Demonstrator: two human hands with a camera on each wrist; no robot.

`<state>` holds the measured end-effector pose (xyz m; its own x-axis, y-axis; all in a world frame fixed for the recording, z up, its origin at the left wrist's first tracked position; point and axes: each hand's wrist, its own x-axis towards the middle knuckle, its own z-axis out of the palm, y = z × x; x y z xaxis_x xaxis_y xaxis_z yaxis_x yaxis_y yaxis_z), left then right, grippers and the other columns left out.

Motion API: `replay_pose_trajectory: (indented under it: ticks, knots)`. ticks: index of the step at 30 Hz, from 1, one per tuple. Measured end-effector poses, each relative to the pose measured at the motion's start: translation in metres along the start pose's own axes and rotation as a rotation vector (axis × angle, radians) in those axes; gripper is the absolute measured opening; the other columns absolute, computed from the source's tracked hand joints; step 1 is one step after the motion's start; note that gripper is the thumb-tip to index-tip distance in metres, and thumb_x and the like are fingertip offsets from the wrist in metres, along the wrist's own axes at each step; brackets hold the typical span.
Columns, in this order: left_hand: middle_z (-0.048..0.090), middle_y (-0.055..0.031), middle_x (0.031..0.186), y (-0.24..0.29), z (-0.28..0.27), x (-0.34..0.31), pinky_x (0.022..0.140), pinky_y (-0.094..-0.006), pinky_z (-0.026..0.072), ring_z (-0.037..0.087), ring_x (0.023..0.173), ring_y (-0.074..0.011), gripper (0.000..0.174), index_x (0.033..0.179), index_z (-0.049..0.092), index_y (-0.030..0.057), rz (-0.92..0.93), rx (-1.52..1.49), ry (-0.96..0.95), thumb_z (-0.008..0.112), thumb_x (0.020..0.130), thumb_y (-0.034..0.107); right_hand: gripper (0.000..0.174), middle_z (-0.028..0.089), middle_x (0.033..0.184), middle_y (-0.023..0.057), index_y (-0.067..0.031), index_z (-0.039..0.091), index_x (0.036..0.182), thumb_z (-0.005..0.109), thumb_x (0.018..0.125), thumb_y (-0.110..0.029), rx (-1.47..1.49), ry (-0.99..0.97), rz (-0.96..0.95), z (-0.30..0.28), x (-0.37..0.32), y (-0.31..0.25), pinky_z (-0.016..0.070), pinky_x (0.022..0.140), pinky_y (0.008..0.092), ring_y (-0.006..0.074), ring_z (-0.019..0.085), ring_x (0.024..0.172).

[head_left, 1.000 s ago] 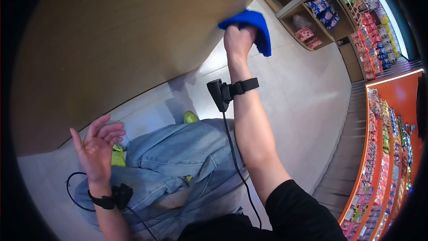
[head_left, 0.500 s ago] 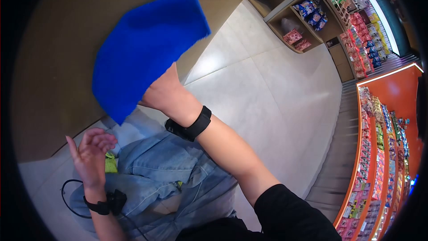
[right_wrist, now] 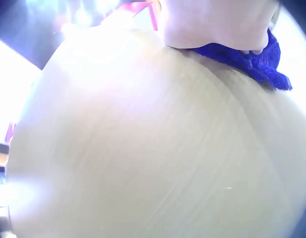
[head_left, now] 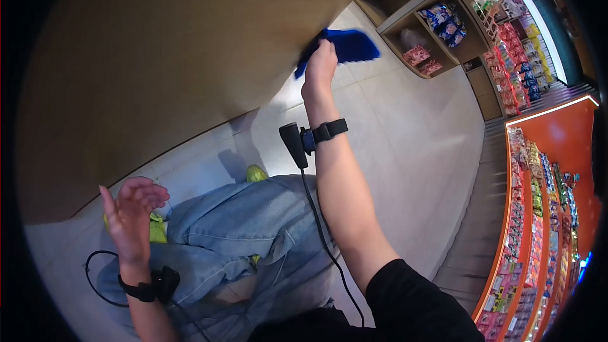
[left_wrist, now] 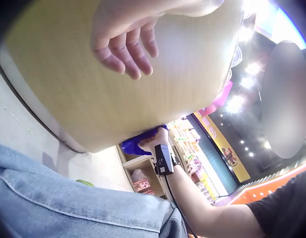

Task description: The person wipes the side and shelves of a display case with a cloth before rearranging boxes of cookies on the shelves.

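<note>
A blue cloth (head_left: 354, 45) is bunched in the right hand (head_left: 321, 69) at the far edge of a curved wooden panel (head_left: 190, 44). In the right wrist view the cloth (right_wrist: 264, 62) lies against the panel's pale surface (right_wrist: 143, 148), partly under the hand (right_wrist: 217, 25); most fingertips are hidden. The left hand (head_left: 131, 221) hangs in the air near the panel's lower edge, palm up and fingers loosely bent, holding nothing. The left wrist view shows this hand (left_wrist: 128, 39) in front of the panel, and the right hand (left_wrist: 155, 141) with the cloth beyond.
Bent knees in blue jeans (head_left: 234, 215) and a green shoe (head_left: 255, 173) are below the panel. Tiled floor (head_left: 405, 126) stretches to the right. Cubby shelves (head_left: 437, 38) with bagged goods stand at the far right, near an orange rack (head_left: 563, 133) of packets. Cables hang from both wrist cameras.
The right hand swept the cloth back towards the body across the panel, where it spread wide, then out again to the far edge. The left hand moved only slightly.
</note>
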<state>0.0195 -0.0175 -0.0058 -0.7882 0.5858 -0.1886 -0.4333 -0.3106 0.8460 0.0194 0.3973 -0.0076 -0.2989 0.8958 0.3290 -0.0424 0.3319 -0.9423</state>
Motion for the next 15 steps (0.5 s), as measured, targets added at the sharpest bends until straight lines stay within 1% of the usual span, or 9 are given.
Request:
replay_pose_trajectory:
  ticks: [2,6,7,8,10,11,12,14,15]
  knots:
    - [0.069,-0.0163,0.09,-0.001,-0.001,0.001,0.083,-0.0335,0.047,0.065,0.086,-0.0245,0.077,0.102,0.059,0.0007,0.021,0.02,-0.006,0.016,0.101,0.065,0.041,0.059,0.094,0.005,0.0004,0.06,0.117,0.042,0.1,-0.033,0.132,-0.109,0.407,-0.001,0.003,0.013,0.0415,0.082,0.0337,0.0168,0.053,0.09]
    - [0.069,-0.0158,0.09,-0.001,0.001,0.001,0.083,-0.0337,0.047,0.065,0.086,-0.0241,0.077,0.102,0.059,0.0008,0.017,0.041,0.012,0.016,0.102,0.064,0.048,0.062,0.1,0.0072,0.0012,0.062,0.117,0.041,0.103,-0.04,0.107,-0.094,0.471,0.0,-0.002,0.008,0.0437,0.084,0.0335,0.0161,0.055,0.093]
    - [0.069,-0.0156,0.091,-0.001,0.001,0.001,0.083,-0.0338,0.0471,0.065,0.086,-0.0241,0.077,0.102,0.059,0.0008,0.017,0.042,0.01,0.015,0.102,0.064,0.058,0.065,0.1,0.0207,0.0128,0.057,0.112,0.043,0.102,-0.043,0.085,-0.076,0.346,0.001,-0.003,0.004,0.0459,0.087,0.0391,0.0292,0.062,0.092]
    - [0.069,-0.0154,0.091,-0.002,0.001,0.001,0.083,-0.0338,0.0471,0.065,0.086,-0.024,0.076,0.102,0.059,0.0008,0.017,0.043,0.008,0.015,0.102,0.064,0.058,0.065,0.1,0.0207,0.0128,0.057,0.112,0.043,0.102,-0.043,0.084,-0.075,0.348,0.003,-0.006,-0.004,0.0459,0.087,0.0391,0.0292,0.062,0.092]
    - [0.068,-0.0154,0.091,-0.002,0.0,0.002,0.083,-0.0339,0.0471,0.065,0.086,-0.0241,0.076,0.103,0.059,0.0009,0.016,0.047,0.004,0.015,0.102,0.064,0.052,0.064,0.101,0.0225,0.0103,0.058,0.11,0.047,0.102,-0.039,-0.031,0.015,-0.105,0.007,-0.015,-0.029,0.0452,0.087,0.0404,0.033,0.06,0.092]
    - [0.068,-0.0154,0.091,-0.003,0.0,0.002,0.083,-0.034,0.0472,0.065,0.086,-0.0242,0.076,0.103,0.058,0.001,0.017,0.05,0.003,0.015,0.102,0.063,0.044,0.06,0.111,0.0239,0.0073,0.058,0.111,0.056,0.098,-0.035,0.005,0.002,-0.155,0.007,-0.019,-0.04,0.0433,0.092,0.043,0.0369,0.056,0.102]
    - [0.068,-0.0154,0.091,-0.003,0.0,0.002,0.083,-0.034,0.0472,0.065,0.086,-0.0242,0.076,0.103,0.058,0.001,0.015,0.053,0.0,0.015,0.102,0.063,0.044,0.06,0.111,0.0239,0.0073,0.058,0.111,0.056,0.098,-0.035,0.004,0.005,-0.152,0.009,-0.027,-0.051,0.0433,0.092,0.043,0.0369,0.056,0.102]
    - [0.068,-0.0154,0.091,-0.003,0.001,0.003,0.083,-0.0337,0.0467,0.064,0.087,-0.0241,0.076,0.103,0.058,0.0011,0.011,0.066,0.005,0.015,0.102,0.063,0.036,0.056,0.12,0.0238,0.0029,0.059,0.114,0.064,0.092,-0.026,-0.118,0.021,-0.596,0.016,-0.048,-0.069,0.0405,0.096,0.0465,0.0385,0.05,0.115]
    - [0.068,-0.0154,0.091,-0.002,0.0,0.003,0.083,-0.0337,0.0467,0.064,0.087,-0.0241,0.076,0.103,0.058,0.0011,0.009,0.066,0.006,0.015,0.102,0.063,0.036,0.056,0.12,0.0238,0.0029,0.059,0.114,0.064,0.092,-0.026,-0.119,0.02,-0.594,0.018,-0.056,-0.076,0.0405,0.096,0.0465,0.0385,0.05,0.115]
